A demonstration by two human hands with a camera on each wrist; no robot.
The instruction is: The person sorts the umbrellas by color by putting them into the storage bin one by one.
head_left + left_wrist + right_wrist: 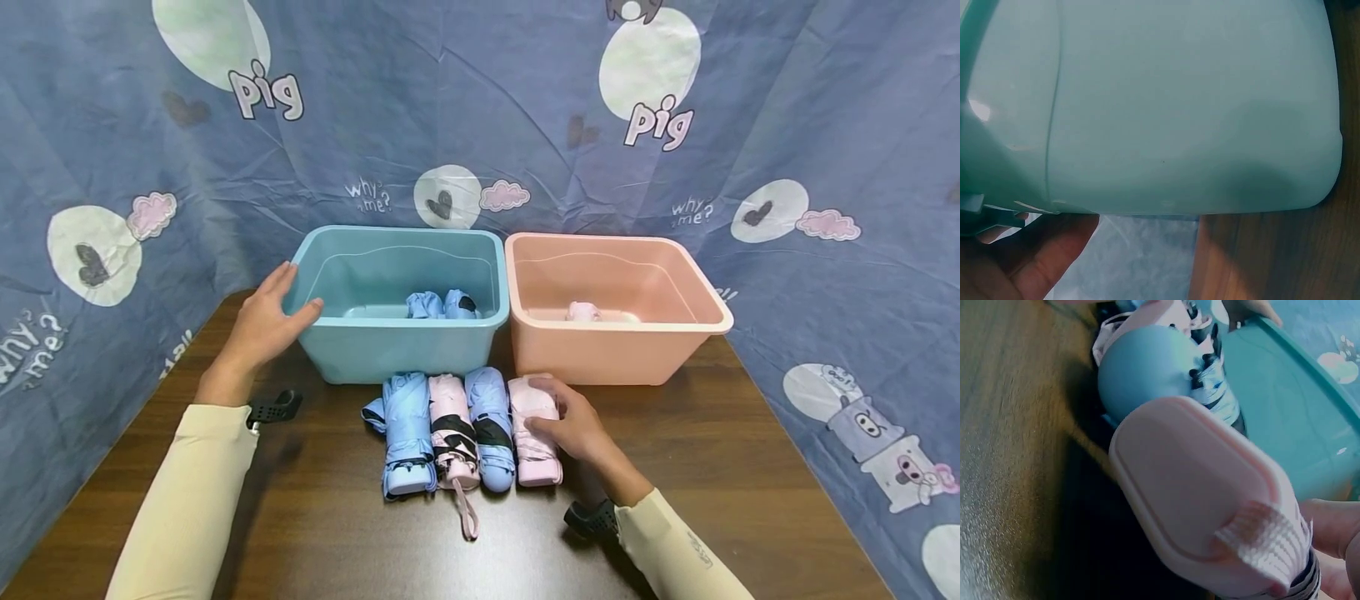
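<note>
Four folded umbrellas lie side by side on the table: a blue umbrella [408, 425], a pink umbrella with black patches [452, 429], a second blue umbrella [491, 429] and a plain pink umbrella [536, 458] at the right end. My right hand [573, 421] holds the plain pink one, thumb and fingers about its upper part; its flat pink end [1197, 481] fills the right wrist view. At the left corner of the teal bin [401, 354], my left hand [266, 321] touches the rim with fingers spread and mostly straight.
Beside the teal bin stands a peach bin [600, 354]. Two blue bundles [425, 305] show inside the teal bin, and a pink bundle [582, 312] inside the peach one. Behind the wooden table [337, 533] hangs a printed blue cloth [480, 108].
</note>
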